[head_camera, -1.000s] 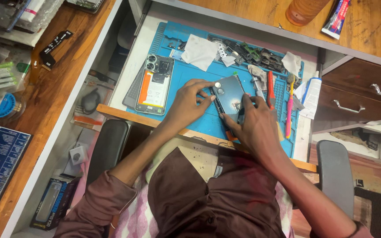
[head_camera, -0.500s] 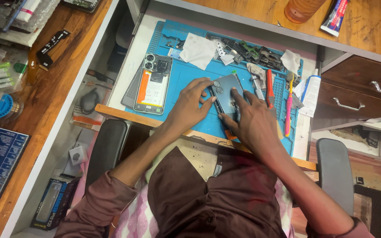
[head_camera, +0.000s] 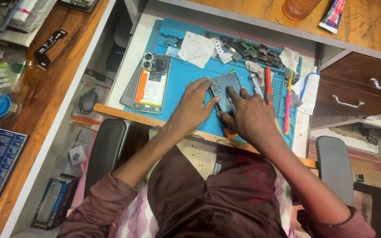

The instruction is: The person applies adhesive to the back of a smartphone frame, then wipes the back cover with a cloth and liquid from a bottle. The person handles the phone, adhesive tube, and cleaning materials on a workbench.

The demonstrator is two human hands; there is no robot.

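A dark grey phone back cover (head_camera: 224, 84) lies on the blue work mat (head_camera: 186, 75), tilted with its camera holes toward the far side. My left hand (head_camera: 192, 105) presses on its left edge with fingers spread. My right hand (head_camera: 248, 115) lies flat over its right and near part, fingertips on the cover. To the left sits an opened phone (head_camera: 151, 83) showing its battery and camera cluster. A white cloth (head_camera: 196, 49) lies at the far side of the mat.
Small phone parts and screws (head_camera: 252, 50) crowd the mat's far edge. A red-handled tool (head_camera: 268, 86), a pink toothbrush (head_camera: 287, 105) and a white tube (head_camera: 310, 90) lie at the right. Wooden drawers (head_camera: 362, 83) stand right; a cluttered wooden bench (head_camera: 18, 66) left. Chair armrests (head_camera: 104, 150) flank me.
The back cover has been laid flatter on the mat. My right hand moved from gripping its edge to pressing flat on top; my left hand shifted slightly onto its left edge.
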